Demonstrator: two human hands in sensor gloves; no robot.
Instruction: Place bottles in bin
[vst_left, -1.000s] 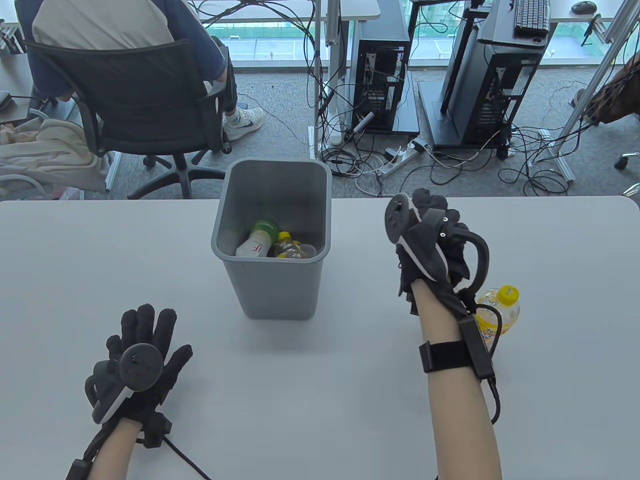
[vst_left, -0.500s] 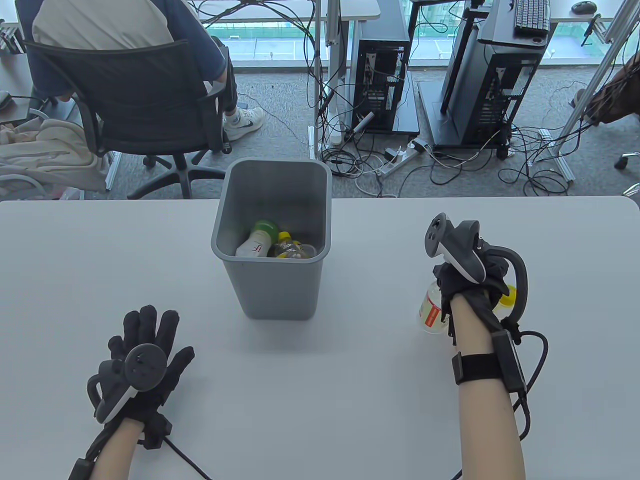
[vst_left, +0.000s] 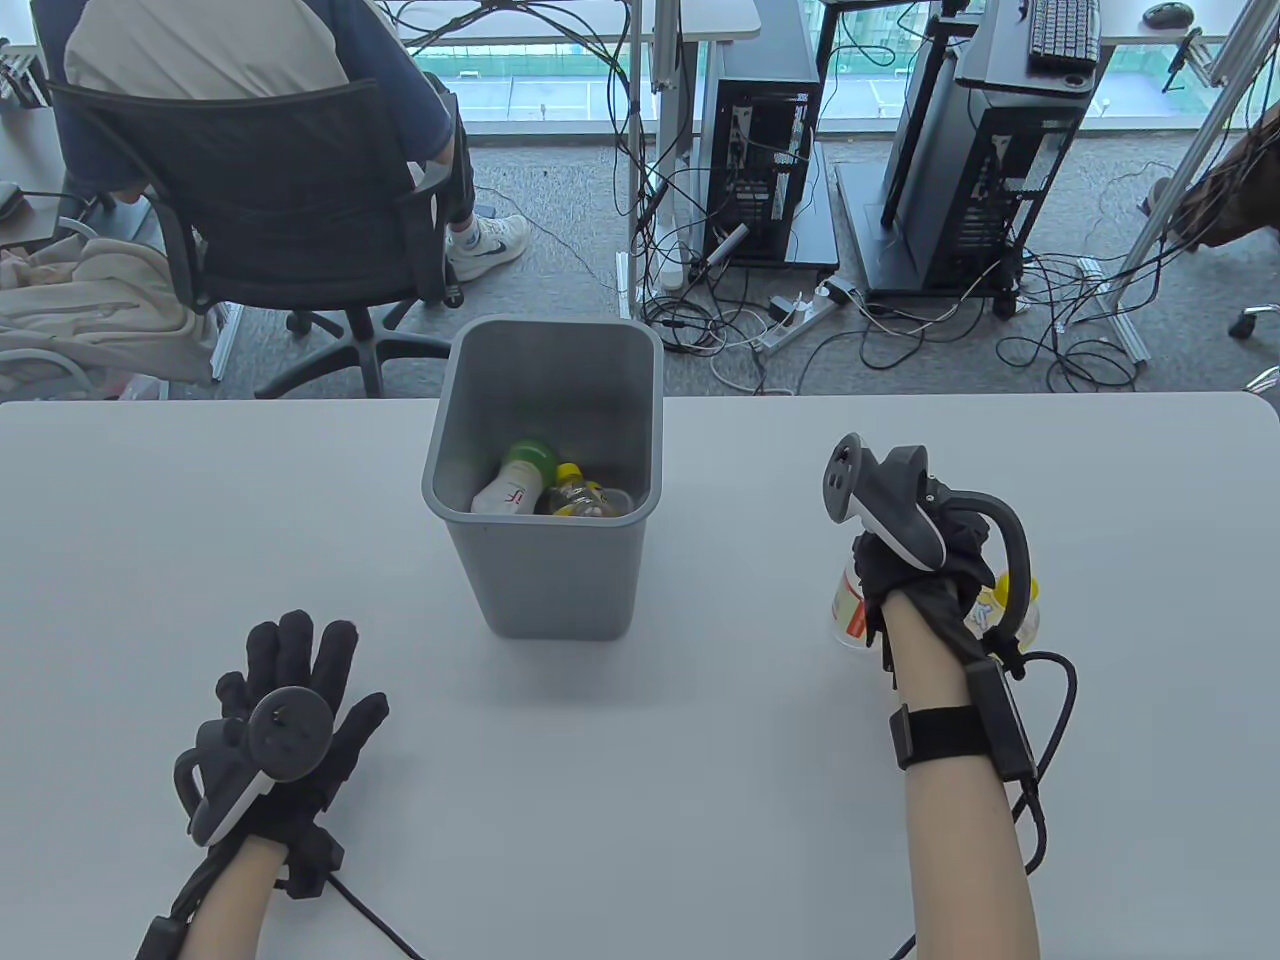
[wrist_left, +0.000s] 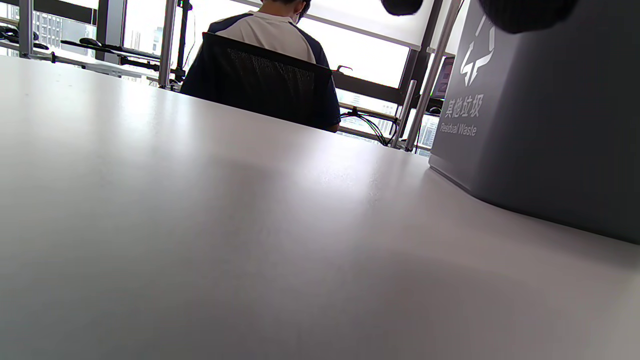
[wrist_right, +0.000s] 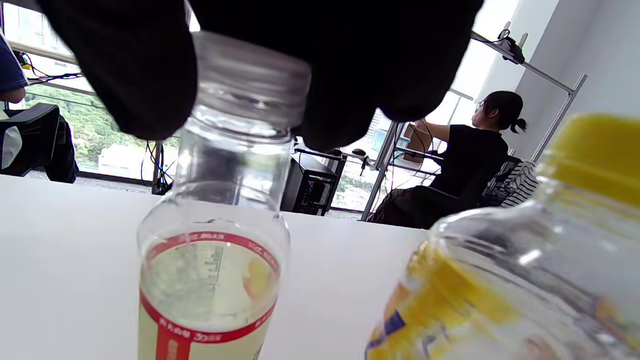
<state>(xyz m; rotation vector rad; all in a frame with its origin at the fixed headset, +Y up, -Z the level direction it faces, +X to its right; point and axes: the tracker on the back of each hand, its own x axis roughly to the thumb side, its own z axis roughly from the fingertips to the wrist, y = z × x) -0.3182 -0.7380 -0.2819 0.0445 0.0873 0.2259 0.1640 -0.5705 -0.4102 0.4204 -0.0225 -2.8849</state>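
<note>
Hands first, from left to right: the left hand lies palm down on the counter with its fingers spread, holding nothing, near the front-left of the bin. Centre: the grey bin stands upright on the counter and already contains at least two bottles, one green-capped and one yellow-capped. Right of the bin, the right hand grips the clear bottle with the red-banded label from above, fingers closed around its cap and neck; whether the base has left the counter cannot be told. Just beside it, on its right, stands the yellow-capped bottle, not yet binned. Handling, as a judgement: the clear bottle appears to be thin-walled plastic with little or no liquid visible, so it is likely light, slightly crushable at mid-body and smooth. The rigid cap and neck offer the firmest purchase; alternatively, take the labelled band, where the surface is probably less slippery.
</note>
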